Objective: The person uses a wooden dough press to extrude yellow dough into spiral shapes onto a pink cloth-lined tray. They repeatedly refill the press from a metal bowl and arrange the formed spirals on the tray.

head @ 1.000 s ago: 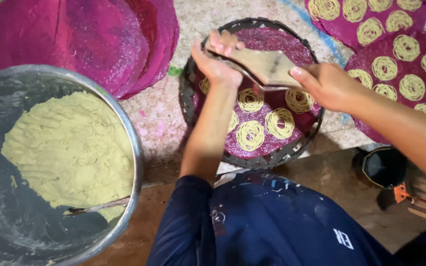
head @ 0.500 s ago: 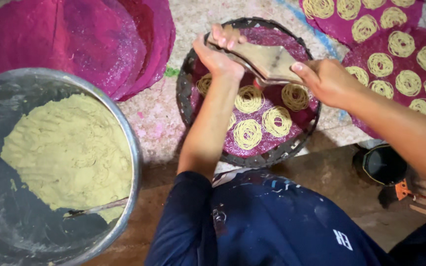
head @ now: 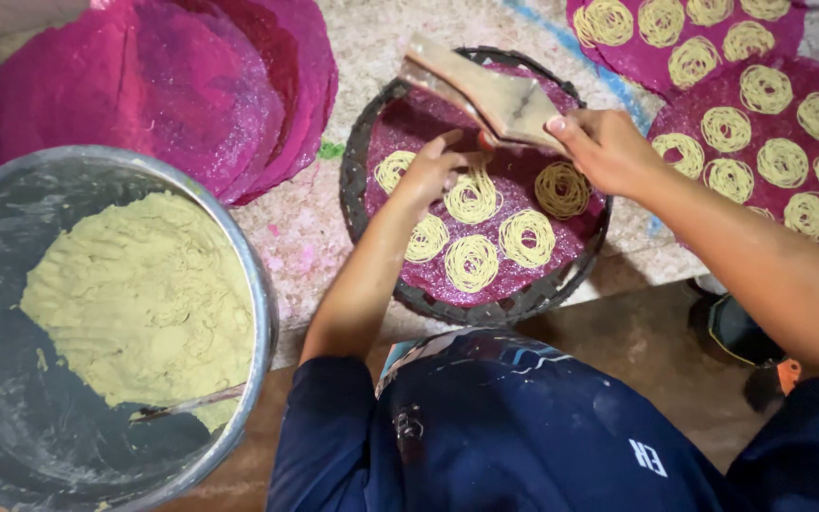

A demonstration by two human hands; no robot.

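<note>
My right hand (head: 609, 147) grips a wooden press (head: 485, 90) held tilted over a round dark tray (head: 362, 142) lined with a pink mat. My left hand (head: 433, 171) is under the press, fingers curled near its underside, just above the mat. Several yellow spiral coils of dough (head: 471, 261) lie on the pink mat, and one coil (head: 471, 194) sits right beside my left hand. Whether the left hand grips the press is hidden.
A large steel bowl (head: 258, 284) of yellow-green dough (head: 139, 299) with a spoon handle (head: 191, 403) stands at the left. Stacked pink mats (head: 154, 85) lie at the back left. Pink mats with several finished coils (head: 760, 90) lie at the right. My dark blue clothing fills the bottom.
Both hands and the press have shifted over the tray's far half. My left hand has dropped from the press's end to beneath it, near the coils.
</note>
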